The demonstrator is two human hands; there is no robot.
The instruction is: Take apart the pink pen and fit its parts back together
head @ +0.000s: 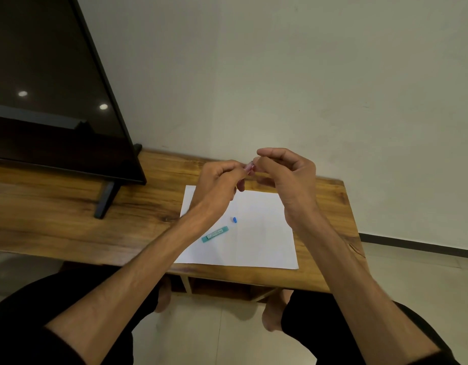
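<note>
A: Two forearms come up from the lap toward one shared pinch above the table. What sits nearest, below that pinch?

B: The white sheet of paper, spread flat on the wooden table. On it, down and left of the pinch, lies a teal lead case, and between that and the pinch a small blue cap. My guess is the sheet is there to catch small parts and keep them easy to see.

A: And the pinch itself?

B: The left hand has thumb and fingers curled and closed on a small reddish-pink item, probably a slim pen or pencil tip, though too little shows to say. The right hand meets it from the other side, its thumb and forefinger drawn together at the same piece, the other fingers curled under. Neither hand is spread at all.

A: Why held up like that?

B: Likely to bring a tiny thing closer to the eyes, both hands steadying it clear of the table.

A: Beyond the pinch?

B: Far left, a dark screen on its stand, and a pale wall behind.
</note>
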